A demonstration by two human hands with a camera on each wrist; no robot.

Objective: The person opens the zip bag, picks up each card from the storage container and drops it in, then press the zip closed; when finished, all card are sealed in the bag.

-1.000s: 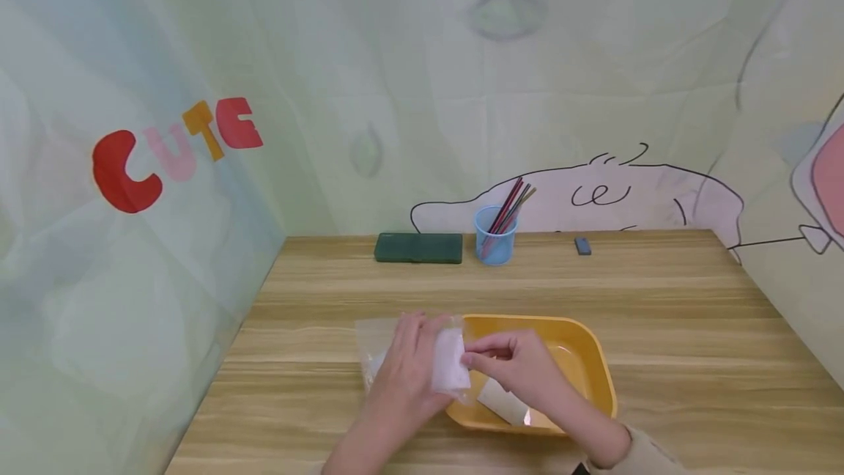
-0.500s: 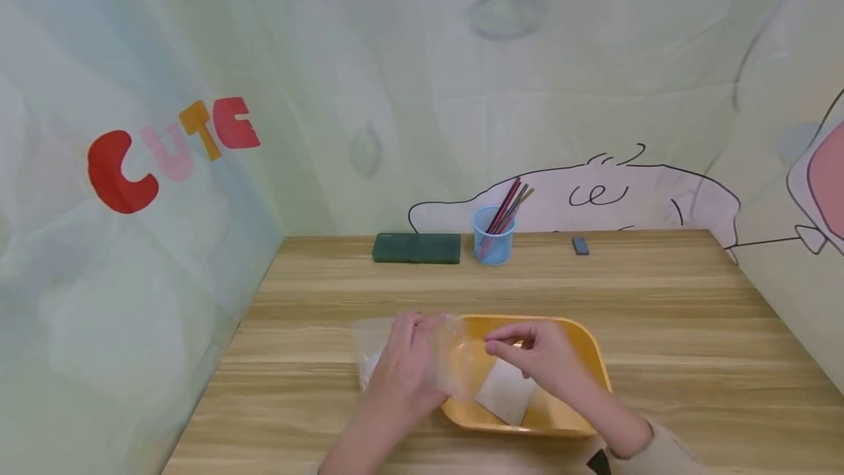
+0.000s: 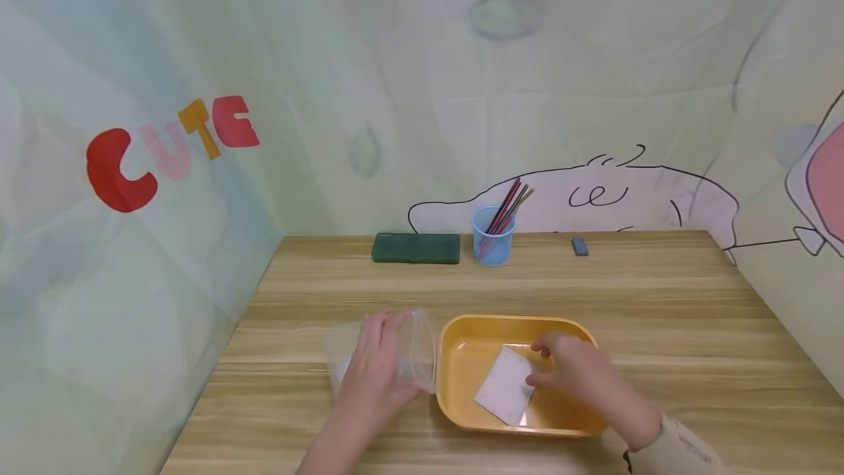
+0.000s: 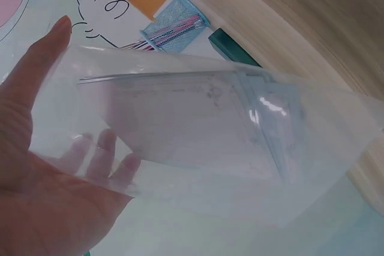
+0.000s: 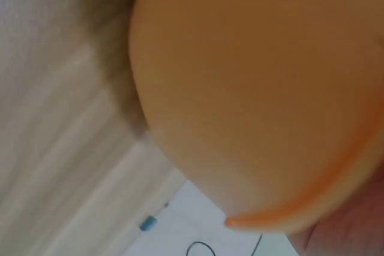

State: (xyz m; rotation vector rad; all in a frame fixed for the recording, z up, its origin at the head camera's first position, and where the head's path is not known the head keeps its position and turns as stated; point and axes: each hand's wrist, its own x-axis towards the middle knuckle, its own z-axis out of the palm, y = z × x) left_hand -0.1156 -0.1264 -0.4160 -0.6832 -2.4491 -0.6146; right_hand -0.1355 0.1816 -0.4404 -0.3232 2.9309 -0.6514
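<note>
My left hand [image 3: 372, 380] grips a clear plastic bag [image 3: 417, 354] just left of the yellow tray [image 3: 445, 402]. In the left wrist view, several pale, thin rectangular cards [image 4: 180, 115] lie inside the bag, and the fingers show through the plastic. One white rectangular card [image 3: 506, 387] lies at an angle on the tray's floor. Over the tray's right half is my right hand [image 3: 580, 372], its thumb and forefinger parted beside that card's right edge. The right wrist view is mostly filled by the tray's outer wall [image 5: 240, 88].
Along the table's back edge stand a dark green case [image 3: 416, 248], a light blue mesh cup [image 3: 493, 244] of pencils and a small blue-grey block [image 3: 580, 246]. Behind them hangs a printed curtain [image 3: 395, 94], which also closes off the left side.
A white card that the right hand pinched by the bag is now in the tray. The right hand moved right and down, its fingers parted; the left hand drew the bag leftward.
</note>
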